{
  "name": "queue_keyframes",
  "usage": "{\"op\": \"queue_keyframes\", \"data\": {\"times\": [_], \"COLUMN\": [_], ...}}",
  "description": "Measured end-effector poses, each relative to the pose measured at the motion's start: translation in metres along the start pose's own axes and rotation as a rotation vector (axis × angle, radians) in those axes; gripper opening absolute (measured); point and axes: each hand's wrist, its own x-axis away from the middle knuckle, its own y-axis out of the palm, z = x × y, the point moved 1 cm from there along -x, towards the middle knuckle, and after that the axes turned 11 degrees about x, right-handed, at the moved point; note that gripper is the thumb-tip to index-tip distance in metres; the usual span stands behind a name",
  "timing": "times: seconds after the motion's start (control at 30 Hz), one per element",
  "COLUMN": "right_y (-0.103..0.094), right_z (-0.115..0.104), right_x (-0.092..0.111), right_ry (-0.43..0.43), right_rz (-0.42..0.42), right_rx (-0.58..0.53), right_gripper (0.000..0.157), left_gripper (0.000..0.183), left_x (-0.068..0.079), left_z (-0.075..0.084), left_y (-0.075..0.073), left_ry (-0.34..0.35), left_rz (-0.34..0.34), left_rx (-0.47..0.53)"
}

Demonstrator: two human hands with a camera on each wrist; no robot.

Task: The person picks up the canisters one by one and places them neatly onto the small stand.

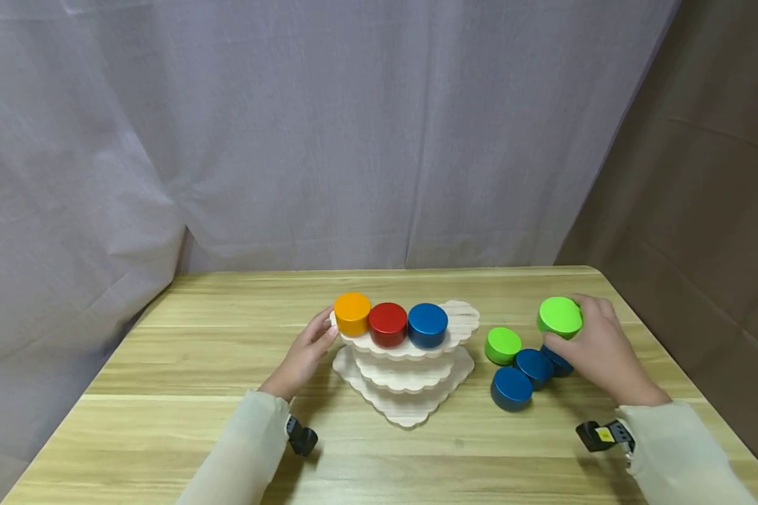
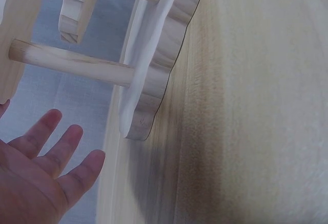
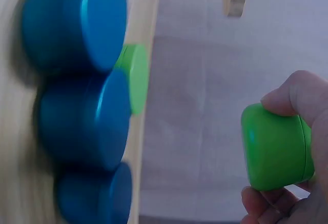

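Note:
A pale wooden tiered stand [image 1: 404,403] with scalloped edges stands on the table. On its top tier sit an orange round tin [image 1: 352,315], a red tin [image 1: 388,326] and a blue tin [image 1: 427,326] in a row. My left hand [image 1: 306,351] is at the top tier's left edge beside the orange tin; its lower fingers [image 2: 77,178] spread loosely in the left wrist view. Between thumb and fingers, my right hand [image 1: 603,351] grips a green lidded tin [image 3: 274,147], raised above the tins at the right.
Right of the stand, another green tin [image 1: 503,345] stands on the table [image 1: 227,449] with blue tins [image 1: 512,389] close together. A grey curtain [image 1: 354,140] hangs behind the table, and a brown cloth [image 1: 701,224] hangs along its right side.

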Motion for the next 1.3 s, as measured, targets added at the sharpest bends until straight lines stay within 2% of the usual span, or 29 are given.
{"op": "queue_keyframes", "data": {"times": [0.1, 0.33, 0.43, 0.6, 0.87, 1.23, 1.3], "right_y": [0.001, 0.005, 0.007, 0.010, 0.015, 0.024, 0.026], "right_z": [-0.011, -0.038, -0.049, -0.063, -0.076, -0.090, -0.092], "right_x": [-0.001, -0.006, -0.008, -0.011, -0.017, -0.025, -0.025], "right_ry": [-0.019, -0.045, -0.066, -0.084, -0.116, -0.155, -0.159], "right_rz": [-0.016, -0.087, -0.098, -0.119, -0.155, -0.204, -0.208], "right_rx": [-0.004, -0.025, -0.032, -0.041, -0.074, -0.086, -0.091], "right_gripper": [0.068, 0.071, 0.068, 0.066, 0.067, 0.066, 0.066], "left_gripper": [0.048, 0.050, 0.050, 0.050, 0.049, 0.049, 0.049], "left_x": [-0.001, -0.015, -0.016, -0.014, 0.000, 0.001, -0.003], "left_z": [-0.002, -0.027, -0.029, -0.025, 0.001, 0.000, -0.006], "left_y": [0.000, -0.006, -0.006, -0.006, 0.000, -0.001, -0.002], "left_ry": [0.008, 0.006, 0.014, 0.009, 0.004, 0.006, 0.003], "left_rz": [-0.003, 0.008, 0.014, 0.006, -0.010, -0.017, -0.017], "left_rx": [-0.003, 0.007, -0.004, 0.006, -0.010, 0.005, 0.012]}}
